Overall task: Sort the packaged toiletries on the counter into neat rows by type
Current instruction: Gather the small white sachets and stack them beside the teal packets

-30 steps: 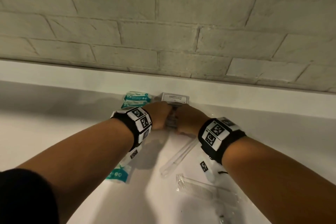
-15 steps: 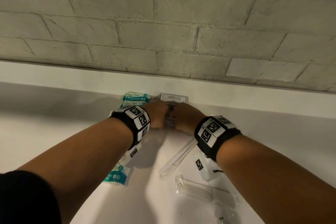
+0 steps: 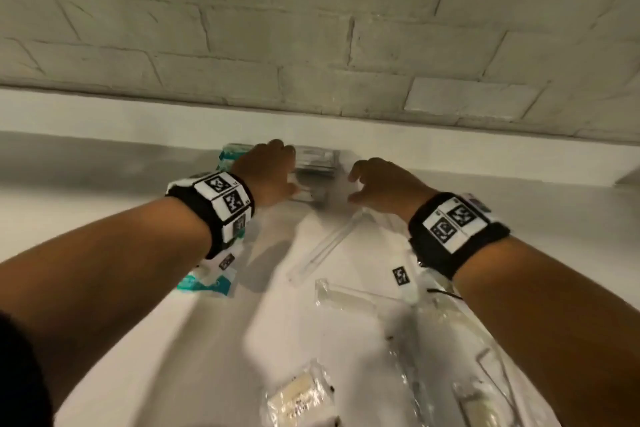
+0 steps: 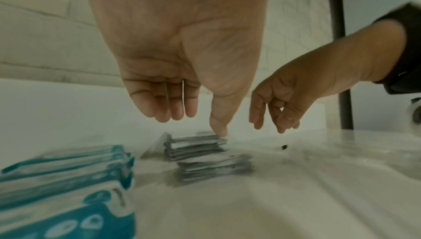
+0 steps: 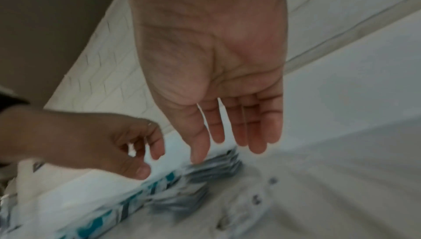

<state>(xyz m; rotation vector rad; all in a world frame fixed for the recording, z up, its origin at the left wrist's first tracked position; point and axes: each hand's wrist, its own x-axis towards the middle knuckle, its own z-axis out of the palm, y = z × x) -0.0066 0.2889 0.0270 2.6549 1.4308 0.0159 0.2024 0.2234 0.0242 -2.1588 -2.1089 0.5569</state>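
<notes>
1. 2 small stacks of grey sachets [image 4: 198,148] sit on the white counter [image 3: 104,218] against its back ledge, at about 12 o'clock from the person in the head view; the nearer stack lies just in front of the farther one.
2. The teal-and-white packets [image 4: 68,180] stand in a row just beside the sachets, at their 9 o'clock.
3. The left hand [image 3: 268,172] hovers over the sachets, fingers loosely curled and close together, holding nothing; its thumb tip touches or nearly touches the top of the farther stack in the left wrist view.
4. The right hand [image 3: 384,187] is at 3 o'clock of the stacks, apart from them, fingers relaxed and slightly spread, holding nothing.
5. A clear-wrapped toothbrush [image 3: 325,243] lies at 6 o'clock of the sachets, and a wrapped comb [image 3: 360,295] lies nearer the person.
6. A clear packet with a pale bar [image 3: 299,392] lies nearest the person, at 6 o'clock.
7. The brick wall [image 3: 311,28] rises behind the ledge.
</notes>
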